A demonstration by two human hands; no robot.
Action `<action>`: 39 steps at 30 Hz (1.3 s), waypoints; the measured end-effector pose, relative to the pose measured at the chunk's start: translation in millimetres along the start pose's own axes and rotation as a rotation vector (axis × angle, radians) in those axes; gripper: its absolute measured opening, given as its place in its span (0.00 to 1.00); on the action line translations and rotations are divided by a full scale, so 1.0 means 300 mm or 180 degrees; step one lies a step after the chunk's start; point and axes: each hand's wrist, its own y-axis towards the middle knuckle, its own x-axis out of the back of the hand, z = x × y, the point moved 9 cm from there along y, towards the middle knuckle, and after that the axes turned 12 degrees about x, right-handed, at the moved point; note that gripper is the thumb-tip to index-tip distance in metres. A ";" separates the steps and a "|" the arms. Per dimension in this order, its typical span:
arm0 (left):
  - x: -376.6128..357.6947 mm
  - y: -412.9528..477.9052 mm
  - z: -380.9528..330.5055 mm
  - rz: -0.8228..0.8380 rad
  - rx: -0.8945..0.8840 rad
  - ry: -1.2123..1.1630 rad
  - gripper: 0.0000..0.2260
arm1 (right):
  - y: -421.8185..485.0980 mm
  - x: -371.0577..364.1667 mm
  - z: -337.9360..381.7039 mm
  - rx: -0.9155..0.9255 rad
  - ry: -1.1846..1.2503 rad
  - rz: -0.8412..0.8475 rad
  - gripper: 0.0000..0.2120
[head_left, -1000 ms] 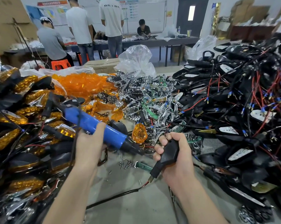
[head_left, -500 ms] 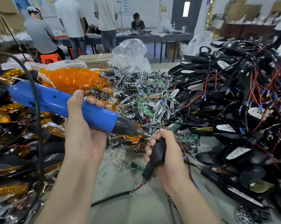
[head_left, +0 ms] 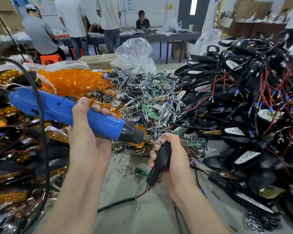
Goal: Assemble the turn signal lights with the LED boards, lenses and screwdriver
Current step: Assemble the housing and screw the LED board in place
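Left hand [head_left: 86, 141] is wrapping fingers and thumb round the one blue screwdriver [head_left: 66, 112]. Its bit is touching the top of the one black signal housing [head_left: 161, 159], which the right hand [head_left: 174, 159] is gripping above the worktop's [head_left: 142, 213] middle. Loose screws [head_left: 123, 169], too many to count, are lying just behind. Uncountable heaps are crowding round: orange lenses [head_left: 75, 80] far left, LED boards [head_left: 150, 102] centre, wired housings [head_left: 243, 107] right. The screwdriver cable [head_left: 41, 132] is looping across the left edge.

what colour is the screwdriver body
The screwdriver is blue with a dark collar; head view.
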 end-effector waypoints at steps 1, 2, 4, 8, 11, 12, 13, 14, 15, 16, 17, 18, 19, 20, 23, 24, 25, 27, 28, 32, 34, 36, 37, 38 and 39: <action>0.001 0.000 0.000 0.0004 0.0002 -0.0007 0.05 | 0.000 0.001 -0.001 0.0002 -0.0005 -0.0003 0.10; 0.002 -0.001 -0.001 0.0001 -0.0003 -0.0011 0.05 | -0.001 0.003 -0.003 -0.0001 -0.0016 -0.0006 0.10; 0.003 -0.003 -0.003 -0.0011 -0.0009 -0.0018 0.07 | -0.002 0.007 -0.005 -0.0016 -0.0024 -0.0027 0.11; 0.001 -0.008 0.002 0.0013 0.0014 -0.0018 0.06 | -0.001 0.011 -0.005 -0.0032 -0.0065 -0.0060 0.11; 0.000 -0.012 0.013 -0.0003 0.0057 0.0000 0.06 | -0.004 0.005 -0.005 -0.0017 -0.0110 -0.0037 0.12; 0.000 -0.012 0.018 -0.0011 0.0074 -0.0005 0.06 | -0.005 0.006 -0.005 0.0002 -0.0125 -0.0028 0.13; 0.000 -0.013 0.024 -0.0020 0.0085 -0.0008 0.07 | -0.005 0.007 -0.005 0.0014 -0.0143 -0.0023 0.14; -0.002 -0.013 0.029 -0.0027 0.0091 0.0001 0.07 | -0.005 0.009 -0.006 0.0019 -0.0158 -0.0028 0.15; -0.005 -0.014 0.033 -0.0031 0.0094 0.0019 0.07 | -0.005 0.011 -0.005 0.0022 -0.0160 -0.0047 0.15; -0.008 -0.014 0.037 -0.0038 0.0096 0.0034 0.08 | -0.003 0.014 -0.003 0.0024 -0.0154 -0.0072 0.15; -0.011 -0.014 0.042 -0.0051 0.0103 0.0042 0.08 | -0.002 0.016 -0.001 0.0025 -0.0148 -0.0095 0.15; -0.012 -0.012 0.046 -0.0074 0.0111 0.0046 0.08 | -0.001 0.018 0.002 0.0030 -0.0152 -0.0109 0.13; -0.012 -0.010 0.048 -0.0113 0.0114 0.0052 0.08 | -0.001 0.017 0.004 0.0041 -0.0169 -0.0112 0.12; -0.009 -0.009 0.048 -0.0159 0.0113 0.0055 0.08 | -0.002 0.018 0.006 0.0063 -0.0199 -0.0107 0.11; -0.007 -0.006 0.049 -0.0238 0.0117 0.0039 0.07 | -0.005 0.021 0.006 0.0143 -0.0298 -0.0092 0.11; -0.004 -0.007 0.049 -0.0263 0.0105 0.0058 0.06 | -0.005 0.021 0.007 0.0165 -0.0320 -0.0088 0.12; -0.002 -0.009 0.048 -0.0288 0.0084 0.0078 0.06 | -0.004 0.021 0.009 0.0187 -0.0350 -0.0080 0.12; 0.001 -0.015 0.046 -0.0341 0.0047 0.0088 0.05 | -0.003 0.022 0.010 0.0209 -0.0407 -0.0075 0.12; 0.001 -0.017 0.046 -0.0359 0.0044 0.0081 0.05 | -0.003 0.023 0.010 0.0218 -0.0424 -0.0080 0.12; -0.003 -0.014 0.056 -0.0378 0.0113 0.0031 0.06 | -0.007 0.029 0.010 0.0291 -0.0471 -0.0111 0.11; -0.004 -0.012 0.060 -0.0384 0.0164 0.0030 0.07 | -0.010 0.031 0.008 0.0289 -0.0489 -0.0129 0.12; 0.000 -0.010 0.063 -0.0405 0.0195 0.0020 0.09 | -0.011 0.033 0.008 0.0306 -0.0515 -0.0142 0.12; 0.003 -0.010 0.064 -0.0422 0.0202 0.0013 0.09 | -0.011 0.034 0.009 0.0321 -0.0535 -0.0149 0.12; 0.007 -0.012 0.065 -0.0440 0.0204 0.0012 0.09 | -0.012 0.035 0.010 0.0336 -0.0555 -0.0157 0.12; 0.011 -0.014 0.066 -0.0458 0.0201 0.0004 0.09 | -0.013 0.036 0.010 0.0344 -0.0569 -0.0162 0.11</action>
